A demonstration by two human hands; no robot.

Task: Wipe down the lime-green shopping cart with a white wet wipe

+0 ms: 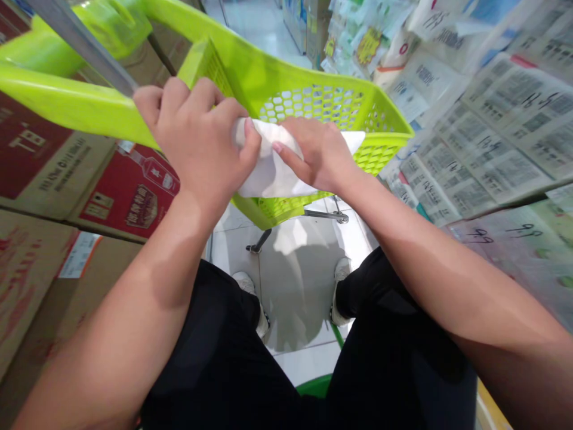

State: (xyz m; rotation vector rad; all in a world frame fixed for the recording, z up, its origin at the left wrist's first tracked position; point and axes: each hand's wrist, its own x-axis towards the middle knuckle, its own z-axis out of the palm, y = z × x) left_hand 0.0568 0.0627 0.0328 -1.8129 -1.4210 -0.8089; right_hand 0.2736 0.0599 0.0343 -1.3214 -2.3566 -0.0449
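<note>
A lime-green shopping basket (308,77) with honeycomb holes stands in front of me on a wheeled frame. Across its near rim lies a white cloth or tissue (277,173); its exact kind is unclear. My left hand (197,125) is closed at the rim's left part, its thumb on the cloth's left end and its fingers bent over. Close beside it, my right hand (317,149) presses the cloth from above, fingers curled and thumb pointing left. Behind my left hand a grey metal bar (85,42) slants up and left.
Stacked cartons (129,191) line the left side. Packaged goods (487,149) with handwritten prices fill the right. Below, my shoes (340,286) rest on the tiled floor (295,280), near the cart's wheel (342,218). Something green (316,387) shows between my legs.
</note>
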